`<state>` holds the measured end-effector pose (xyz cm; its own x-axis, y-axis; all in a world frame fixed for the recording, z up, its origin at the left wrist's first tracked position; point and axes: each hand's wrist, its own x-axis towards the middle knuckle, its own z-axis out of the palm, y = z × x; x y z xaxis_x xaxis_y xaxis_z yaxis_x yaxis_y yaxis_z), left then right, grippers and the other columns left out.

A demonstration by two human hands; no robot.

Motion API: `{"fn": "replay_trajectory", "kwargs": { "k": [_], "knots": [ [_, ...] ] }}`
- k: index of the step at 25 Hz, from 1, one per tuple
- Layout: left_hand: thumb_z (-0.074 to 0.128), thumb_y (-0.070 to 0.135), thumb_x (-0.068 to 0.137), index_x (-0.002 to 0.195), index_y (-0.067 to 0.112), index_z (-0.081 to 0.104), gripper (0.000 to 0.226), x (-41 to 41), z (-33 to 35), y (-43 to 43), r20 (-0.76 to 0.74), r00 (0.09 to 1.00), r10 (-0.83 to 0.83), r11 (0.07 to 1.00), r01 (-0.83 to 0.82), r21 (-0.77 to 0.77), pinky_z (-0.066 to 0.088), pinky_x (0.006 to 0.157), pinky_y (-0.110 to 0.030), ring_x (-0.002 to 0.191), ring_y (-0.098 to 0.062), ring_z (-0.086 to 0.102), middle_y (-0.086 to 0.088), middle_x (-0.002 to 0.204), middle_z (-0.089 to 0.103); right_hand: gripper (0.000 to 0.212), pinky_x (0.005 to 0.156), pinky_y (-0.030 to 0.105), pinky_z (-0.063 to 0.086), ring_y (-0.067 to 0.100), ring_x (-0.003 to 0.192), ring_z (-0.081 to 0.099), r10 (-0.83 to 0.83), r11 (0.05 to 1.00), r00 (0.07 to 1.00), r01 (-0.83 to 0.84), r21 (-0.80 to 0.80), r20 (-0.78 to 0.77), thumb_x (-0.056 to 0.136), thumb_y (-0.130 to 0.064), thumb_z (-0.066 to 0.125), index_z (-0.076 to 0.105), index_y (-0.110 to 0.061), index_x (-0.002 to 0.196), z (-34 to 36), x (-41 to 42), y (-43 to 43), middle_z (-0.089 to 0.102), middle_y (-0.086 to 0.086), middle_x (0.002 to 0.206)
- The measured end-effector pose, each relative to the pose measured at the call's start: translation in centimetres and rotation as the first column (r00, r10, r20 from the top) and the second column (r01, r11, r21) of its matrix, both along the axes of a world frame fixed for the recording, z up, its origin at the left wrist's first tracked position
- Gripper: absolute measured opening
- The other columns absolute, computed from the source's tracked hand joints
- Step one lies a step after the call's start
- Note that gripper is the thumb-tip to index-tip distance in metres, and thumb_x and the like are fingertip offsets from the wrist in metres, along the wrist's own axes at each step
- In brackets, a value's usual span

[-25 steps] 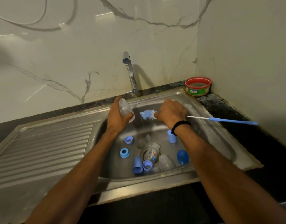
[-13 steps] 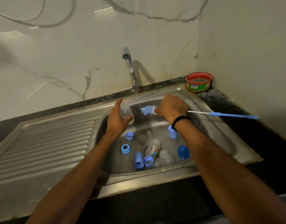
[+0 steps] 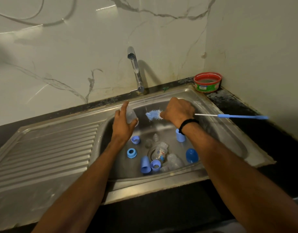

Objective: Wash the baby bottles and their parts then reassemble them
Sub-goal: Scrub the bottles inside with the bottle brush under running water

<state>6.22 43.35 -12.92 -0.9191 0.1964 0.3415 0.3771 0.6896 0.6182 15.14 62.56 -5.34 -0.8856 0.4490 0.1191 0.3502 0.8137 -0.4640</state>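
Bottle (image 3: 130, 115) position: small, clear, held over the back left of the sink (image 3: 229, 125), just left of the thin stream falling from the tap (image 3: 134, 68). I cannot tell which end is the mouth.

Left hand (image 3: 123, 125): fingers curled round the bottle's body from behind, one finger lying up along its side.

Right hand (image 3: 177, 109): fist closed on the brush (image 3: 153, 115) just behind the blue bristle head. The long handle sticks out rightward past the wrist, over the sink rim. The bristles sit under the stream, near the bottle but not inside it.

Handling, my judgement: the bottle is light, thin plastic and wet, so likely slippery. I would wrap it firmly round the middle. The wire shaft looks thin and springy, so a grip close to the bristles gives better control.

Lying in the basin, unassembled: second bottle (image 3: 159, 151) over the drain, blue rings (image 3: 132, 153), caps (image 3: 192, 155) and clear teats (image 3: 155, 137). Washing looks far from finished.
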Motion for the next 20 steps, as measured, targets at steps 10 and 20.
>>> {"fn": "replay_trajectory", "kwargs": {
  "k": [10,20],
  "knots": [
    [0.076,0.015,0.087,0.157,0.028,0.028,0.086,0.2,0.1,0.2,-0.005,1.000,-0.019,0.997,0.019,0.077,0.038,0.109,-0.037,0.136,-0.022,0.040,-0.010,0.156,0.034,0.034,0.062,0.029,0.036,0.021,0.077,0.051,-0.014,0.999,1.000,0.015,0.041,-0.007,0.087,-0.041,0.070,0.062,-0.013,0.104,-0.6,-0.7,-0.4,0.061,0.006,0.092],
    [0.076,0.016,0.087,0.158,0.022,0.023,0.089,0.6,0.1,1.1,-0.050,0.999,-0.021,0.996,0.025,0.081,0.040,0.107,-0.039,0.135,-0.031,0.043,-0.016,0.154,0.034,0.028,0.074,0.033,0.046,0.030,0.102,0.064,0.010,1.000,1.000,-0.011,0.025,0.023,0.090,-0.028,0.068,0.065,-0.009,0.111,-3.1,-2.1,-1.6,0.067,0.012,0.112]
  ]
}}
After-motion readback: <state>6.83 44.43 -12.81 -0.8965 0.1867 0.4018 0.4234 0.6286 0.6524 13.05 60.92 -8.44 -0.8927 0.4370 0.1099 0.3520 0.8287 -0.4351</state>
